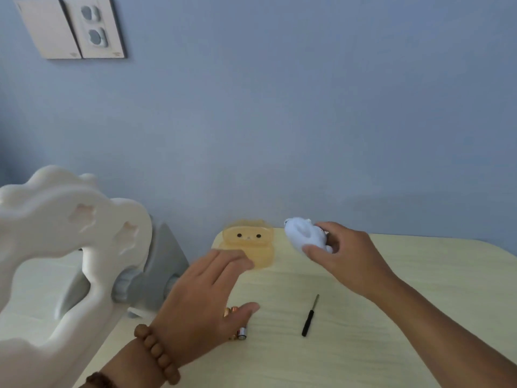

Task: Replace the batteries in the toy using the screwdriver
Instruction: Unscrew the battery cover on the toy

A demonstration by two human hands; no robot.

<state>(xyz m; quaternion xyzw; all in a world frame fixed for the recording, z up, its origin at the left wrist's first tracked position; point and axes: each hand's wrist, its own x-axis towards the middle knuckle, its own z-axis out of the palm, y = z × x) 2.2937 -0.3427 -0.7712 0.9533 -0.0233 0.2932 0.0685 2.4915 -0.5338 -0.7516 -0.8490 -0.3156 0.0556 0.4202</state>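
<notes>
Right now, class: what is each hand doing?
Left hand: open, empty, above the batteries.
Right hand: closed on the white toy.

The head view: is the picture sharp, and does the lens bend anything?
Head view: soft, even light with no glare; the white toy in the right hand and the left hand look slightly blurred; the wall plates lean, a wide-angle distortion; the screwdriver casts hardly any shadow.
</notes>
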